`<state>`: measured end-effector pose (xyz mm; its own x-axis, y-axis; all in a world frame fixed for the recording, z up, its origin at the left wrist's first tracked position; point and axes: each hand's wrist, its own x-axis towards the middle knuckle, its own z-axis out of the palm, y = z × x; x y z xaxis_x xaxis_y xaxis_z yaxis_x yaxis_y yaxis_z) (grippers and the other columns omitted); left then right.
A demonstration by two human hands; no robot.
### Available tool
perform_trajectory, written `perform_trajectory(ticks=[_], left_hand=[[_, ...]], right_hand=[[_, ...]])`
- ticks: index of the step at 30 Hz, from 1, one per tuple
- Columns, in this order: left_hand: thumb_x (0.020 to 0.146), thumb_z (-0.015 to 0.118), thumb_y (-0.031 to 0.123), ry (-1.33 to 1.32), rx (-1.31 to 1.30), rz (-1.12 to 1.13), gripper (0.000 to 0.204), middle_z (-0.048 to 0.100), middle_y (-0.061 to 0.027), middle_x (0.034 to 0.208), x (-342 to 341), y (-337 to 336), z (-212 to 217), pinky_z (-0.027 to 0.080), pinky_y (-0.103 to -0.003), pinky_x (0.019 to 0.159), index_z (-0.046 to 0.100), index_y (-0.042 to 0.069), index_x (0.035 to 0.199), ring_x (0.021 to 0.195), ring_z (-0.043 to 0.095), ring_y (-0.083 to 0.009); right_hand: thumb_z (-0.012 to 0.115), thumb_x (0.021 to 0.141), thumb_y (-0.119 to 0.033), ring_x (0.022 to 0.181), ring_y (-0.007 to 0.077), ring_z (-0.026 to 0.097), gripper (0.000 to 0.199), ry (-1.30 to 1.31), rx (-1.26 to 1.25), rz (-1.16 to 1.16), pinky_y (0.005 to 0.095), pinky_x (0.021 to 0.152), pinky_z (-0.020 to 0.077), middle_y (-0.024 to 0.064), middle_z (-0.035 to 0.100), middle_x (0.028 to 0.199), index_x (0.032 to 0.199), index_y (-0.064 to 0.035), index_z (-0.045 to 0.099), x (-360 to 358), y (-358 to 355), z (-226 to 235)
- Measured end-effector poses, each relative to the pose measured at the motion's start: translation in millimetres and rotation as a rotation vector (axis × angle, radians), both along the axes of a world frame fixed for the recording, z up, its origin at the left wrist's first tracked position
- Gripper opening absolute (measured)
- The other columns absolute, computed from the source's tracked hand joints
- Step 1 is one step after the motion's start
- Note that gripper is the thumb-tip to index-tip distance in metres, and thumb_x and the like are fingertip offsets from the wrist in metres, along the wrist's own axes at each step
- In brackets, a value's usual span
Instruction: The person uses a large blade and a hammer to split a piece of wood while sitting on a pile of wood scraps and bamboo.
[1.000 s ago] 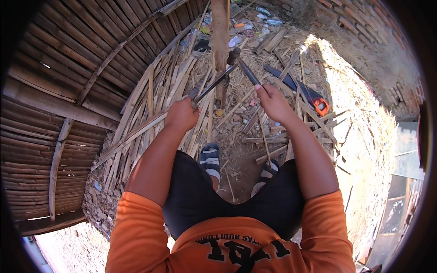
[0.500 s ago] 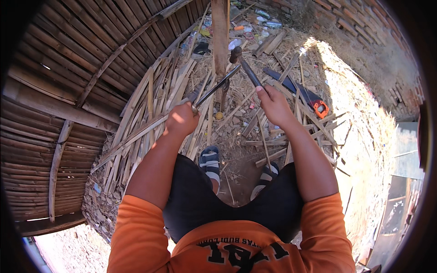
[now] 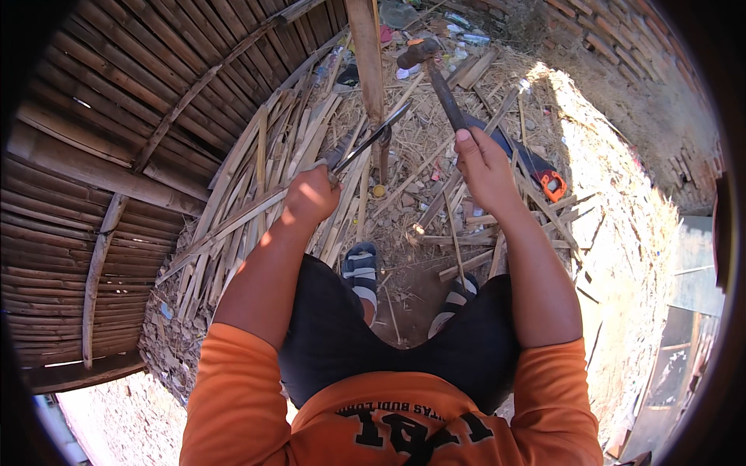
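My right hand (image 3: 487, 167) is closed round the dark handle of a hammer (image 3: 446, 95), with the thumb along the shaft. The hammer's head is raised, right of an upright wooden post (image 3: 365, 58). My left hand (image 3: 312, 193) is a fist round the near end of a long, narrow, dark metal tool (image 3: 375, 140) with a shiny edge. This tool slants up and right, its far end in front of the post or touching it; I cannot tell which. Whether it is a blade or a bar is unclear, and its grip is hidden by my fingers.
Many thin wooden strips (image 3: 233, 198) lie piled to the left, beside a slatted bamboo wall (image 3: 116, 147). A handsaw (image 3: 536, 167) with an orange handle rests among sticks on the right. Litter (image 3: 470, 37) is scattered beyond the post. A brick wall (image 3: 610, 50) stands at far right.
The hammer has risen away from the metal tool, its head moving right, and my right hand has shifted slightly right. My left hand stays nearly in place, still gripping the tool.
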<state>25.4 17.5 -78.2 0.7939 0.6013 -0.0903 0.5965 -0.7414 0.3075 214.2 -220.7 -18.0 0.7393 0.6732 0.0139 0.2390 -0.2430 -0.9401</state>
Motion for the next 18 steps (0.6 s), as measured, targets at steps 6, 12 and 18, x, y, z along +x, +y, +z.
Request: perform_trajectory(ticks=[6,12,18], left_hand=[[0.09,0.071,0.033,0.054,-0.015,0.004,0.04,0.071,-0.026,0.098,5,-2,5,0.054,-0.049,0.086,0.064,-0.003,0.106,0.097,0.068,-0.0434],[0.09,0.071,0.037,0.08,-0.029,0.032,0.043,0.071,-0.0248,0.101,2,-1,2,0.054,-0.05,0.087,0.064,-0.001,0.109,0.099,0.068,-0.0425],[0.088,0.072,0.04,0.089,0.002,-0.011,0.046,0.071,-0.0253,0.099,10,6,-4,0.053,-0.051,0.086,0.064,-0.002,0.106,0.097,0.068,-0.0429]], right_hand=[[0.049,0.106,-0.045,0.062,0.0135,0.054,0.048,-0.169,-0.242,0.024,0.0318,0.059,0.0437,0.0048,0.055,0.067,0.09,-0.0014,0.058,11,2,-41],[0.048,0.107,-0.046,0.059,0.0083,0.045,0.044,0.081,0.01,0.064,0.0273,0.055,0.0369,-0.0024,0.046,0.065,0.087,-0.0064,0.053,1,7,-15],[0.048,0.106,-0.047,0.063,0.0121,0.051,0.048,0.019,-0.225,0.024,0.0312,0.06,0.0421,0.0036,0.054,0.069,0.09,-0.0034,0.058,20,10,-73]])
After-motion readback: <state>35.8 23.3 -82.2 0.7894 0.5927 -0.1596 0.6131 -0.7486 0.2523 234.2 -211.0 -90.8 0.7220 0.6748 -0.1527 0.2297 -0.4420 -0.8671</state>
